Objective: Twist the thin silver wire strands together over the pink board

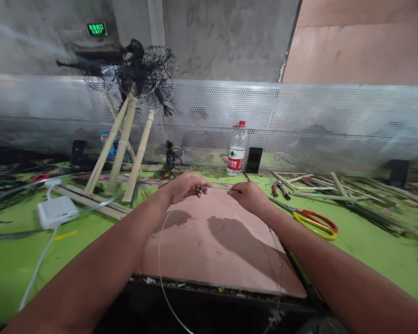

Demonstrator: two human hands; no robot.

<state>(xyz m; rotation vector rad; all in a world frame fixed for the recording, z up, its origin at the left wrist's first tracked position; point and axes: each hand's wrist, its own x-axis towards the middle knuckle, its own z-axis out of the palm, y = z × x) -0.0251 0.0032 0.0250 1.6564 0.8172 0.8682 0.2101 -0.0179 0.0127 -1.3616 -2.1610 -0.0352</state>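
A thin, pale wire (159,260) hangs in a wide loop below my hands, past the front edge of a brown board (202,250). My left hand (186,188), above the back part of the board, has its fingers closed on the wire. To its right, my right hand (248,195) pinches what looks like the other part of the same wire, knuckles up. A short stretch of it shows in the gap between the hands. The exact fingertip contact is too small to make out. Scissors (313,220) with red and yellow handles lie beside my right forearm.
Behind the board stand a red-capped water bottle (237,150) and a dark phone-like slab (254,160). Small pliers (278,190) and cut sticks (341,188) lie right. Bamboo poles (121,144) topped with dark netting rise left, near a white power adapter (57,212).
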